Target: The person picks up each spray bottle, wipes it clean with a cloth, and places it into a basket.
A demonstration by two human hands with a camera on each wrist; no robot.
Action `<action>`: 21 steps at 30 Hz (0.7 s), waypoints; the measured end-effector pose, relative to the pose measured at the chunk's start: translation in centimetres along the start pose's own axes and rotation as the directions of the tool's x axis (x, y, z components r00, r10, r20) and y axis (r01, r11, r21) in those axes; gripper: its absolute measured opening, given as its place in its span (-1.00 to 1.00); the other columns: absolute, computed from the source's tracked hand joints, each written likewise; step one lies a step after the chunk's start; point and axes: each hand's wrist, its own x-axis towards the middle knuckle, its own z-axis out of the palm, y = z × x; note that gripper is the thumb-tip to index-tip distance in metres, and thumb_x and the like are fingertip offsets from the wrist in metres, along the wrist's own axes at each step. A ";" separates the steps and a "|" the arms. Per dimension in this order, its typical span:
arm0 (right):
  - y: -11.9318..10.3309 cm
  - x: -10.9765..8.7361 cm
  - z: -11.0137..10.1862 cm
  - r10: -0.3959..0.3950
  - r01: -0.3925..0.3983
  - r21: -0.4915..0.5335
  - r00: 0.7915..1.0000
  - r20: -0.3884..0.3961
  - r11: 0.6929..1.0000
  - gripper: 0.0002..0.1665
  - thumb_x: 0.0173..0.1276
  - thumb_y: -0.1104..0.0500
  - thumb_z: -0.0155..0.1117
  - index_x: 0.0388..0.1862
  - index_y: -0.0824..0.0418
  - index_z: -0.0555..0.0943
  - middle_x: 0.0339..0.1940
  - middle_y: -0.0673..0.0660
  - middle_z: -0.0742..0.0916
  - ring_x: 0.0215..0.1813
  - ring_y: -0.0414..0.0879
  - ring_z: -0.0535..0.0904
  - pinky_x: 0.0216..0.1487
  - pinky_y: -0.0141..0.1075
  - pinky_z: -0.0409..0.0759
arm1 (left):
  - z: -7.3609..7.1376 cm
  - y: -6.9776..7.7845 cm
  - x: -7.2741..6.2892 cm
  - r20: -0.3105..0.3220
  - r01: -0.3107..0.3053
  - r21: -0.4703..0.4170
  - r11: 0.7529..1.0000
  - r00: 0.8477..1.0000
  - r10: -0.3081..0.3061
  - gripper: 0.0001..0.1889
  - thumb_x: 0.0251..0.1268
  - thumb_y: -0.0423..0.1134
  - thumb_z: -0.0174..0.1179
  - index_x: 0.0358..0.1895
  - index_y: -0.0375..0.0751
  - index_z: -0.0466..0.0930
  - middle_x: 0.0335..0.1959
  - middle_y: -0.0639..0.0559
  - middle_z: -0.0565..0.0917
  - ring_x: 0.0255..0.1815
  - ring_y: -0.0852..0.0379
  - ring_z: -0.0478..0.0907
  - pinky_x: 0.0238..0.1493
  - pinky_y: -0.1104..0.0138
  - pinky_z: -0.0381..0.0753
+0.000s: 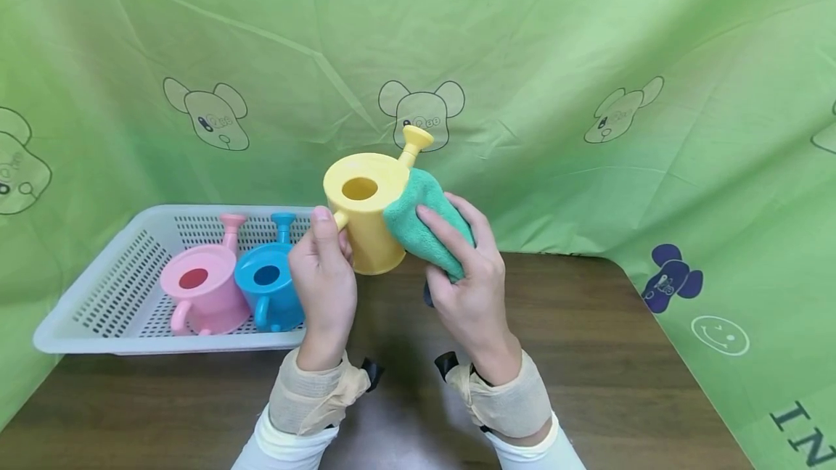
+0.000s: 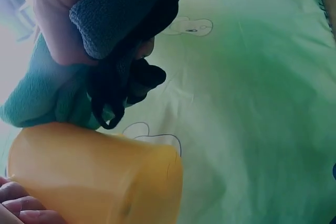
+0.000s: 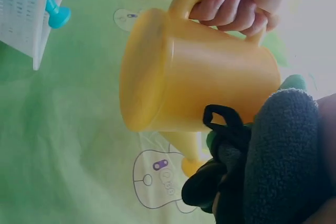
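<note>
A yellow watering can (image 1: 375, 241) is held up over the table, upright, its spout pointing away to the back right. My left hand (image 1: 324, 281) grips it by the handle; in the right wrist view the curled fingers (image 3: 231, 11) wrap through the handle loop. With my right hand (image 1: 473, 274) I hold a bunched green cloth (image 1: 424, 220) against the can's right side, near the base of the spout. A dark part of the cloth with a small black loop (image 3: 223, 114) hangs below the right hand. The can's bottom (image 3: 142, 72) shows in the right wrist view.
A white perforated basket (image 1: 163, 345) stands at the left of the brown table (image 1: 588, 354). Inside it sit a pink watering can (image 1: 212, 296) and a blue watering can (image 1: 277, 289). A green printed curtain (image 1: 522, 35) surrounds the table at the back and sides.
</note>
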 end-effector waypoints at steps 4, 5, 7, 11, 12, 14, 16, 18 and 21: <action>-0.1 -0.2 0.3 -0.015 0.016 -0.051 0.999 0.037 0.999 -0.21 0.05 0.59 0.16 0.22 0.05 0.75 0.41 0.29 0.59 0.37 0.19 0.58 0.30 0.07 0.61 | 0.1 -0.2 -0.1 0.010 -0.037 0.048 0.998 0.999 0.037 -0.42 0.72 -0.08 -0.04 -0.55 -0.43 0.31 -0.67 0.19 0.35 -0.60 0.20 0.30 -0.48 0.43 0.34; -0.1 -0.3 0.4 -0.021 0.024 -0.066 0.999 0.047 0.998 -0.22 0.06 0.59 0.17 0.22 0.04 0.74 0.41 0.30 0.59 0.37 0.20 0.58 0.30 0.09 0.61 | 0.1 -0.3 -0.1 0.013 -0.049 0.062 0.997 0.999 0.048 -0.43 0.73 -0.08 -0.05 -0.54 -0.43 0.33 -0.66 0.18 0.36 -0.59 0.19 0.31 -0.48 0.43 0.34; -0.2 -0.4 0.6 -0.031 0.038 -0.094 0.997 0.069 0.995 -0.23 0.08 0.57 0.20 0.23 0.03 0.74 0.40 0.30 0.59 0.37 0.22 0.58 0.30 0.11 0.62 | 0.1 -0.4 -0.1 0.019 -0.077 0.093 0.993 0.997 0.076 -0.44 0.73 -0.07 -0.07 -0.51 -0.42 0.35 -0.65 0.16 0.37 -0.57 0.18 0.33 -0.47 0.42 0.35; -0.4 -0.5 0.9 -0.031 0.046 -0.136 0.994 0.109 0.990 -0.22 0.08 0.56 0.21 0.24 -0.01 0.74 0.39 0.27 0.61 0.35 0.23 0.59 0.27 0.13 0.62 | 0.0 -0.6 -0.2 0.026 -0.180 0.154 0.971 0.984 0.179 -0.46 0.74 -0.09 -0.07 -0.50 -0.42 0.38 -0.64 -0.03 0.39 -0.56 0.17 0.32 -0.50 0.42 0.29; -0.4 -0.5 0.9 -0.031 0.048 -0.143 0.993 0.118 0.989 -0.21 0.07 0.55 0.21 0.23 -0.02 0.74 0.39 0.27 0.62 0.34 0.24 0.59 0.26 0.14 0.62 | 0.0 -0.6 -0.3 0.028 -0.208 0.165 0.964 0.978 0.207 -0.46 0.74 -0.09 -0.06 -0.49 -0.41 0.39 -0.63 -0.09 0.39 -0.56 0.17 0.31 -0.51 0.42 0.27; -0.4 -0.5 1.0 -0.025 0.047 -0.156 0.990 0.140 0.987 -0.21 0.06 0.55 0.23 0.23 -0.03 0.74 0.38 0.25 0.62 0.32 0.24 0.60 0.25 0.14 0.62 | 0.0 -0.6 -0.3 0.032 -0.260 0.179 0.949 0.965 0.259 -0.45 0.73 -0.07 -0.05 -0.49 -0.41 0.41 -0.63 -0.19 0.40 -0.56 0.17 0.29 -0.52 0.42 0.23; -0.4 -0.5 1.0 -0.017 0.045 -0.170 0.987 0.160 0.984 -0.21 0.05 0.55 0.25 0.22 -0.05 0.75 0.37 0.24 0.63 0.30 0.24 0.61 0.24 0.15 0.63 | 0.0 -0.6 -0.3 0.033 -0.291 0.181 0.939 0.957 0.290 -0.43 0.72 -0.01 -0.05 -0.48 -0.41 0.42 -0.63 -0.24 0.41 -0.56 0.18 0.29 -0.51 0.43 0.23; -0.3 -0.6 1.1 -0.016 0.048 -0.182 0.985 0.174 0.982 -0.22 0.05 0.54 0.26 0.21 -0.06 0.75 0.37 0.24 0.64 0.28 0.25 0.62 0.22 0.14 0.64 | 0.0 -0.6 -0.4 0.030 -0.309 0.179 0.934 0.951 0.308 -0.40 0.71 0.05 -0.05 -0.47 -0.41 0.43 -0.63 -0.26 0.41 -0.56 0.19 0.29 -0.50 0.44 0.24; -0.3 -0.7 1.2 -0.008 0.047 -0.197 0.981 0.195 0.979 -0.22 0.04 0.53 0.27 0.21 -0.06 0.76 0.36 0.23 0.65 0.23 0.24 0.64 0.18 0.13 0.66 | 0.1 -0.6 -0.4 0.023 -0.326 0.171 0.930 0.945 0.327 -0.36 0.70 0.11 -0.04 -0.48 -0.42 0.43 -0.64 -0.25 0.41 -0.56 0.21 0.29 -0.50 0.45 0.24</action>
